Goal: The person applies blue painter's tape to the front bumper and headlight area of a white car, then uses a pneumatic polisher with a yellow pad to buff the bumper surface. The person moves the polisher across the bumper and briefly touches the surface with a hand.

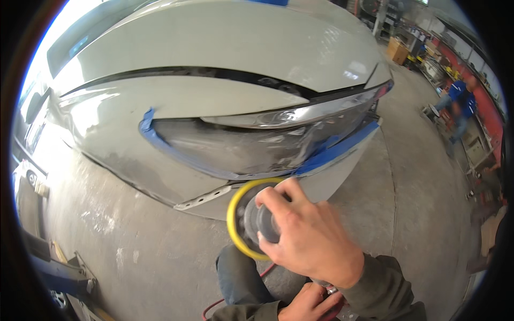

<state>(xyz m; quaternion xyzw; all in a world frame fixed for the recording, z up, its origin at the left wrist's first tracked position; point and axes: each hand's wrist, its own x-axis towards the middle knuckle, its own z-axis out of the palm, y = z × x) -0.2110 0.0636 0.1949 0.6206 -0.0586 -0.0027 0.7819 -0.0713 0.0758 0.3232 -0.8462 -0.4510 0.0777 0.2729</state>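
Note:
My right hand is closed over the grey round top of an orbital sander with a yellow-rimmed disc. The sander is tilted, its yellow rim up by the lower edge of the car's headlight; I cannot tell whether they touch. Blue masking tape borders the headlight, whose lens looks hazy and dull. Below my right wrist, my left hand is closed round the red air hose near a metal fitting. Part of this grip is hidden by my right sleeve.
The light grey car hood and fender fill the far side. A holed metal strip sticks out below the headlight. At the left stands a blue lift arm. A person in blue is at the far right, near a cardboard box.

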